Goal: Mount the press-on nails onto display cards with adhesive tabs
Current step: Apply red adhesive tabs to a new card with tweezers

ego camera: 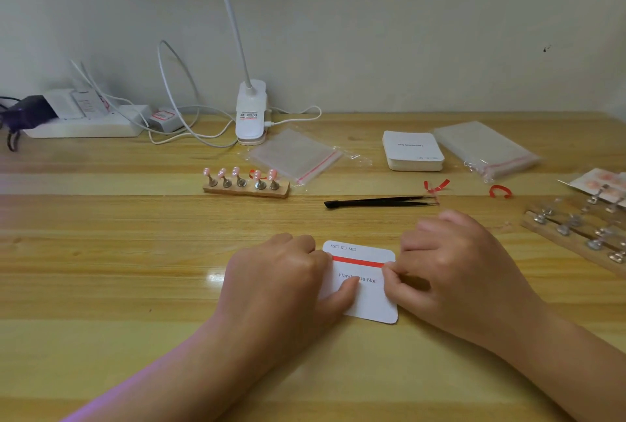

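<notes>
Leaning over the wooden bench (101,286), I press my left hand (281,282) on the white display card (367,299) at six o'clock while my right hand (454,269) pinches the red adhesive strip (355,261) at its end, five pink nails (237,172) standing at eleven o'clock.

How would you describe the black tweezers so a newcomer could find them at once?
Start at the white clip lamp by the wall, then come forward and right across the wooden table. The tweezers lie flat just beyond the right hand: the only long, thin, black tool there.
</notes>
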